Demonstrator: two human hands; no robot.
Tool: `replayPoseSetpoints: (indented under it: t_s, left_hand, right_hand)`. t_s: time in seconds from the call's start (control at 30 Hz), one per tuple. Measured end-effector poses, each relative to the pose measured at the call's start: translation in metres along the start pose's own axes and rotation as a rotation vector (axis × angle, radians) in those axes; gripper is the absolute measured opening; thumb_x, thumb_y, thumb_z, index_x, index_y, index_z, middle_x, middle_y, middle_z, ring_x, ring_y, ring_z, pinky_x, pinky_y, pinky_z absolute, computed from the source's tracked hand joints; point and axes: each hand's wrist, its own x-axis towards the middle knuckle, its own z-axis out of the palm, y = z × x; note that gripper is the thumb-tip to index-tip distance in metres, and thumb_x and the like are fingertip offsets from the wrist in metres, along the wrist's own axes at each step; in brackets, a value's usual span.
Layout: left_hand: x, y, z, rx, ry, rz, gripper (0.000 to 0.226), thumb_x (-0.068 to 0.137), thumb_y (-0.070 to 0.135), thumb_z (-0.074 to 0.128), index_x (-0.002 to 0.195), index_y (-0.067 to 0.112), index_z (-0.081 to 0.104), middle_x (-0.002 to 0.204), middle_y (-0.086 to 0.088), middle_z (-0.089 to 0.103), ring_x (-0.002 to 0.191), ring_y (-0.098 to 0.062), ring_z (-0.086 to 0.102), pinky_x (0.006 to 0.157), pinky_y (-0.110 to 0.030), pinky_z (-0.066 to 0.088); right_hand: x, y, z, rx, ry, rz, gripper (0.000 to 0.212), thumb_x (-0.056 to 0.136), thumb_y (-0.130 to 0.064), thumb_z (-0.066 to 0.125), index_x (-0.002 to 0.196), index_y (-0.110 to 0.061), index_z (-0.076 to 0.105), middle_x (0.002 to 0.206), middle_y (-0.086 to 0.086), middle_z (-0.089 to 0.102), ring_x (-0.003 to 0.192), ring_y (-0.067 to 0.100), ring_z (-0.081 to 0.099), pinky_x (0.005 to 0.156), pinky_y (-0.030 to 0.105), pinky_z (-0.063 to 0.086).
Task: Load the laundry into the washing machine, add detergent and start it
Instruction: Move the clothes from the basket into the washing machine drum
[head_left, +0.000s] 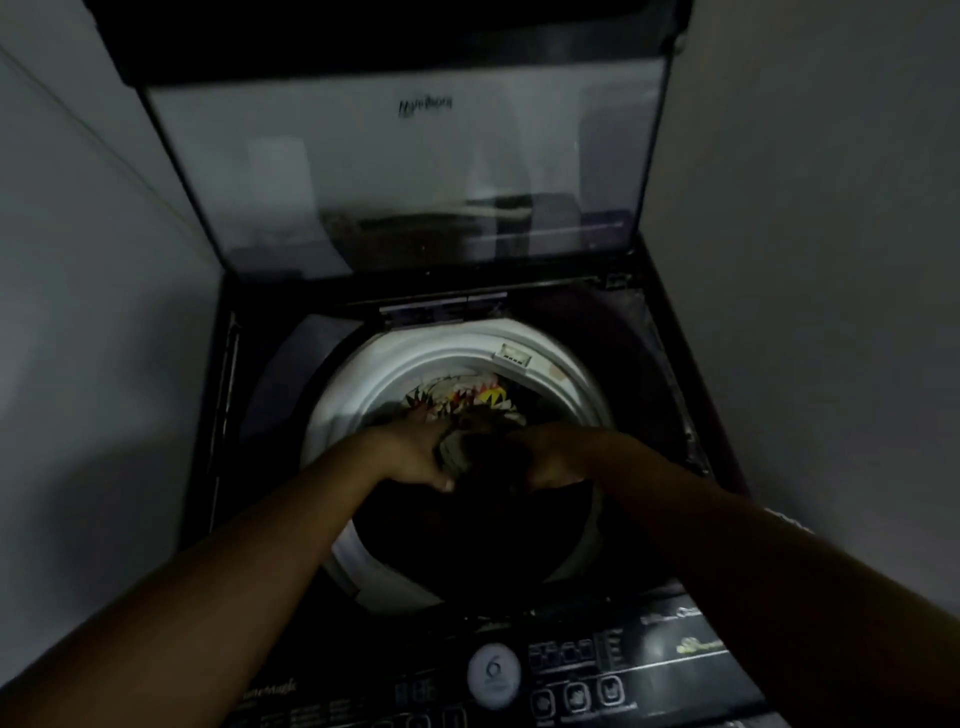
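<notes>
Person's got both hands down in the washing machine (649, 667) drum (358, 379), right on the laundry (457, 402). Left hand (415, 457) grips a greyish clump of it. Right hand (556, 457) is too dark to tell. The stuff looks soft, floppy and light, so a bunched fistful mid-pile probably beats pinching edges.

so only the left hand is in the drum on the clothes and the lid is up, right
Not quite: both hands are in there. The head view shows the left hand and the right hand together on the clothes inside the drum, and the lid is up as you say.
</notes>
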Motion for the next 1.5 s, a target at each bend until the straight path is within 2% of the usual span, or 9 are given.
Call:
replayPoseSetpoints:
  t_s: [0.13,0.23,0.4,0.6,0.77,0.9,1.17,1.3,1.5]
  left_hand:
    - [-0.004,0.056,-0.031,-0.103,0.273,0.079,0.100,0.081,0.054,0.071,0.157,0.034,0.009,0.166,-0.004,0.000,0.154,-0.025,0.001,0.122,-0.042,0.019]
    - [-0.004,0.124,-0.047,-0.108,0.466,0.161,0.096,0.085,0.046,0.071,0.158,0.035,0.010,0.166,-0.006,0.001,0.153,-0.028,0.007,0.120,-0.045,0.024]
    - [-0.001,0.268,-0.047,-0.112,0.584,0.341,0.086,0.090,0.036,0.063,0.158,0.034,0.011,0.165,-0.004,0.008,0.151,-0.028,0.015,0.120,-0.043,0.026]
    - [0.048,0.425,0.026,-0.098,0.407,0.556,0.079,0.090,0.041,0.062,0.157,0.023,0.024,0.159,-0.004,0.023,0.148,-0.021,0.022,0.122,-0.036,0.022]
    - [0.116,0.485,0.121,-0.143,0.175,0.456,0.074,0.091,0.029,0.067,0.155,0.017,0.030,0.157,-0.009,0.029,0.144,-0.023,0.031,0.115,-0.023,0.024]
    - [0.178,0.467,0.206,-0.148,0.010,0.317,0.073,0.090,0.032,0.068,0.153,0.020,0.034,0.154,-0.008,0.031,0.142,-0.023,0.035,0.115,-0.027,0.031]
    - [0.300,0.394,0.343,-0.067,-0.149,0.072,0.076,0.088,0.039,0.067,0.153,0.021,0.031,0.153,-0.014,0.031,0.130,-0.032,0.049,0.107,-0.038,0.043]
    - [0.363,0.368,0.398,-0.022,-0.094,0.035,0.078,0.086,0.039,0.069,0.152,0.017,0.031,0.154,-0.019,0.030,0.140,-0.036,0.036,0.113,-0.040,0.036]
    - [0.456,0.351,0.459,-0.065,0.079,-0.003,0.098,0.081,0.044,0.072,0.157,0.017,0.016,0.163,-0.012,0.017,0.149,-0.033,0.018,0.120,-0.040,0.025]
  right_hand:
    - [-0.065,0.016,-0.043,-0.071,0.325,-0.059,0.058,0.091,-0.033,0.069,0.145,-0.021,0.051,0.143,0.007,0.057,0.132,0.026,0.053,0.109,0.031,0.040]
    - [-0.122,0.046,-0.062,-0.085,0.617,-0.138,0.055,0.087,-0.044,0.060,0.137,-0.020,0.058,0.132,0.011,0.063,0.121,0.029,0.059,0.100,0.037,0.048]
    - [-0.209,0.147,-0.055,0.021,0.858,-0.092,0.032,0.092,-0.028,0.060,0.117,-0.010,0.062,0.111,0.013,0.062,0.099,0.030,0.062,0.087,0.042,0.053]
    - [-0.278,0.290,0.026,0.215,0.743,0.169,0.045,0.095,-0.027,0.061,0.137,-0.012,0.056,0.134,0.015,0.060,0.122,0.031,0.058,0.104,0.038,0.046]
    - [-0.286,0.383,0.114,0.312,0.648,0.360,0.049,0.093,-0.030,0.064,0.140,-0.019,0.055,0.136,0.010,0.061,0.123,0.030,0.059,0.100,0.030,0.043]
    - [-0.255,0.436,0.185,0.387,0.495,0.413,0.052,0.094,-0.029,0.063,0.143,-0.021,0.051,0.136,0.011,0.062,0.119,0.031,0.062,0.099,0.036,0.048]
    - [-0.138,0.507,0.298,0.566,0.378,0.456,0.059,0.093,-0.028,0.064,0.149,-0.020,0.045,0.146,0.012,0.055,0.133,0.030,0.052,0.104,0.030,0.041]
    - [-0.074,0.539,0.343,0.659,0.358,0.480,0.064,0.093,-0.020,0.065,0.152,-0.018,0.040,0.150,0.013,0.049,0.138,0.028,0.047,0.105,0.026,0.037]
    - [0.011,0.586,0.407,0.737,0.267,0.652,0.075,0.092,-0.036,0.062,0.156,-0.026,0.025,0.152,0.015,0.037,0.138,0.038,0.042,0.110,0.044,0.041]
